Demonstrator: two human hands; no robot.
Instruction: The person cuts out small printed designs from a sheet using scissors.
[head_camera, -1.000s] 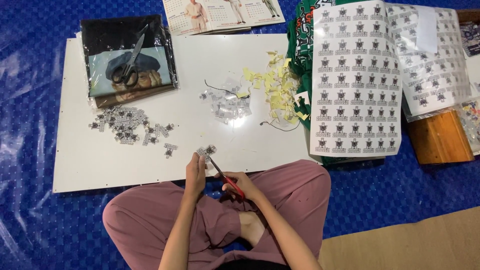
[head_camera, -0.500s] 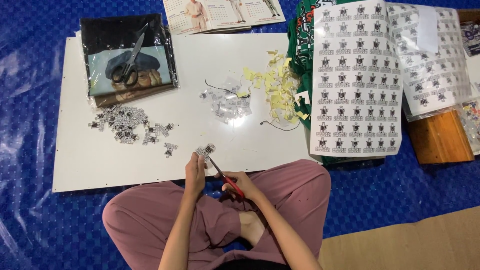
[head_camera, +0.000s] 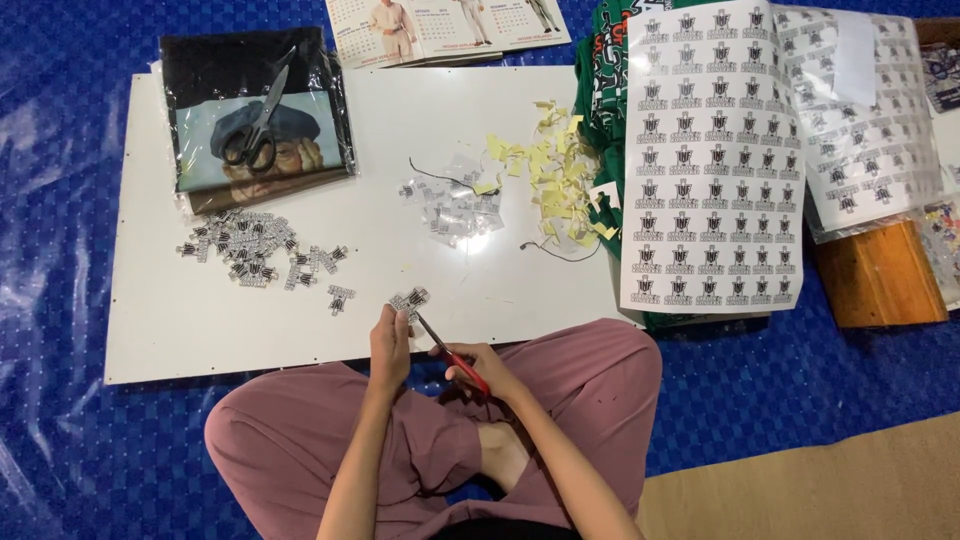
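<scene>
A white board (head_camera: 200, 330) is laid across the middle of the frame, with printed sticker sheets (head_camera: 710, 160) at upper right. A pile of cut stickers (head_camera: 250, 245) is seen at centre left. At lower centre, red-handled scissors (head_camera: 455, 358) are gripped by the right hand (head_camera: 485, 368); a small sticker strip (head_camera: 410, 300) is pinched by the left hand (head_camera: 390, 345).

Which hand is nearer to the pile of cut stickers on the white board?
Left. The left hand is right of the pile of cut stickers; the right hand is farther right.

A white board (head_camera: 250, 320) carries cut stickers (head_camera: 245, 245), yellow scraps (head_camera: 555, 175).
</scene>
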